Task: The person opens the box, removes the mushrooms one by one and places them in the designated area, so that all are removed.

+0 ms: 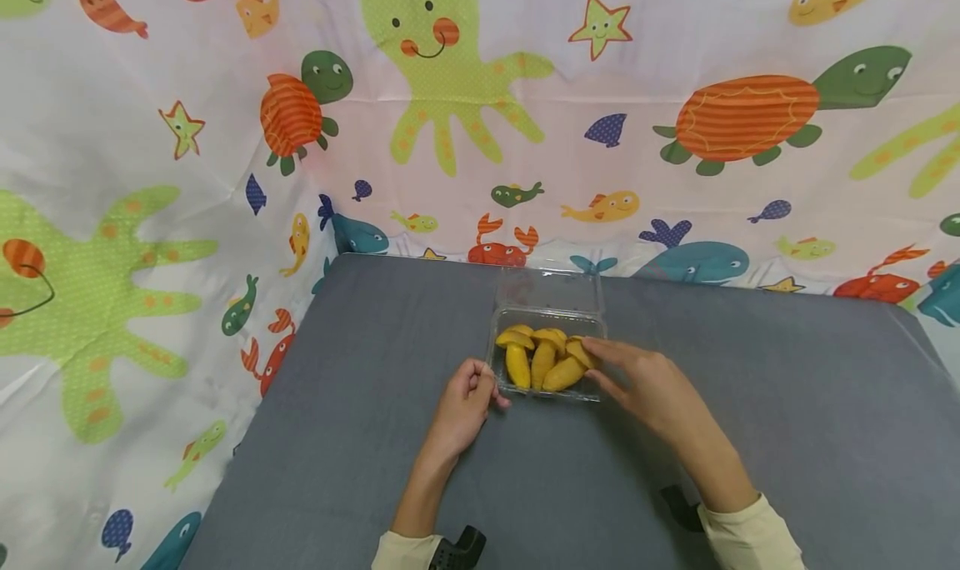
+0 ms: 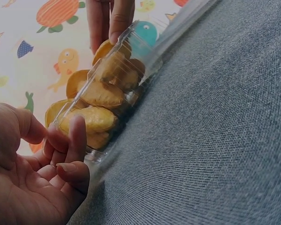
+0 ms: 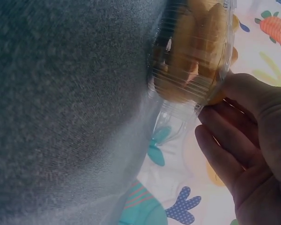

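Container point(image 1: 551, 396), clear plastic, sits at the center of the head frame, hinged lid point(image 1: 551, 291) flipped up and back behind it. We see yellow mushrooms inside: left mushroom point(image 1: 517, 366) upright in the frame, middle mushroom point(image 1: 543, 367) leaning a little, right mushroom point(image 1: 564, 375) tilted most, cap toward upper right. Another cap peeks out behind the left one; we can't count what lies under.

Left hand point(image 1: 463, 405), just below and left of center, pinches the container's near left corner between thumb and fingertips; we see that pinch again at the left of the left-wrist frame.

Right hand point(image 1: 654, 387), right of center, touches the right mushroom's cap with its fingertips, thumb lower down by the container's right edge. We can't tell whether it grasps the cap or only touches it.

Below everything we have a grey cloth point(image 1: 337, 420) filling the lower middle. Curtain point(image 1: 525, 3) with sea animals runs across the top and down the left side: octopus point(image 1: 427, 28) top center, big turtle point(image 1: 750, 118) upper right. We also note cream sleeves point(image 1: 750, 537) and black wrist devices point(image 1: 459, 549) along the bottom.
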`<state>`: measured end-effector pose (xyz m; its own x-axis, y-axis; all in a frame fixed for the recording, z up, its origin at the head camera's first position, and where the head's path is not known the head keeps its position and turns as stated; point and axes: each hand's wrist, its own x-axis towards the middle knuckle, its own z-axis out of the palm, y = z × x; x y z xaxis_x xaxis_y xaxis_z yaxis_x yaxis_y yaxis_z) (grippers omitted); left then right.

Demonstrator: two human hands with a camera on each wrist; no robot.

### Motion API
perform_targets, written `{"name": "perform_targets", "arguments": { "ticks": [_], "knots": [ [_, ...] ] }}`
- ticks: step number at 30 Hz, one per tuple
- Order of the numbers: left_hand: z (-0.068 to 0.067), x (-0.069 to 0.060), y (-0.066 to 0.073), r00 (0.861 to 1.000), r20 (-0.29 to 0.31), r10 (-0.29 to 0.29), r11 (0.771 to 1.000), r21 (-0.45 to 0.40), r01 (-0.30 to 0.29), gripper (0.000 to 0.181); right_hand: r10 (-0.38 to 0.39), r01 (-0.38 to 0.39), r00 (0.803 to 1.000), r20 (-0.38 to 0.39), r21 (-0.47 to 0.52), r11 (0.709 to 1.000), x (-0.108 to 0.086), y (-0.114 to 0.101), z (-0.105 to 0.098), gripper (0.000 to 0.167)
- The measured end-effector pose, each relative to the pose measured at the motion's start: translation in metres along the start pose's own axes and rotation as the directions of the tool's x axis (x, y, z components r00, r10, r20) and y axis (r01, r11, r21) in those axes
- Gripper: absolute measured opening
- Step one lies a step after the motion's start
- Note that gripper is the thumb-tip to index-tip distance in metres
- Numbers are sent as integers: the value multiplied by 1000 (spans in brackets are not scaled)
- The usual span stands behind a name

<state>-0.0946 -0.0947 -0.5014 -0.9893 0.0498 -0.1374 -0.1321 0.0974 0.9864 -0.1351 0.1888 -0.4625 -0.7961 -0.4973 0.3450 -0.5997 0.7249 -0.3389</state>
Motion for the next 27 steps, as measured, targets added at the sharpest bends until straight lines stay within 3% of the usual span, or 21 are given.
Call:
{"name": "perform_targets", "arguments": {
  "ticks": [8,16,27],
  "knots": [
    [0,2,-2,1000,-3,2,1000,-5,-2,19,-40,40,996,-74,-12,999,0,2,5,47],
    [1,2,-1,1000,-5,9,1000,3,-9,18,-15,17,994,-107,12,1000,1,3,5,46],
    [2,2,-5,1000,-13,0,1000,-4,0,17,5,4,974,-227,38,999,-2,7,-6,55]
  ]
}}
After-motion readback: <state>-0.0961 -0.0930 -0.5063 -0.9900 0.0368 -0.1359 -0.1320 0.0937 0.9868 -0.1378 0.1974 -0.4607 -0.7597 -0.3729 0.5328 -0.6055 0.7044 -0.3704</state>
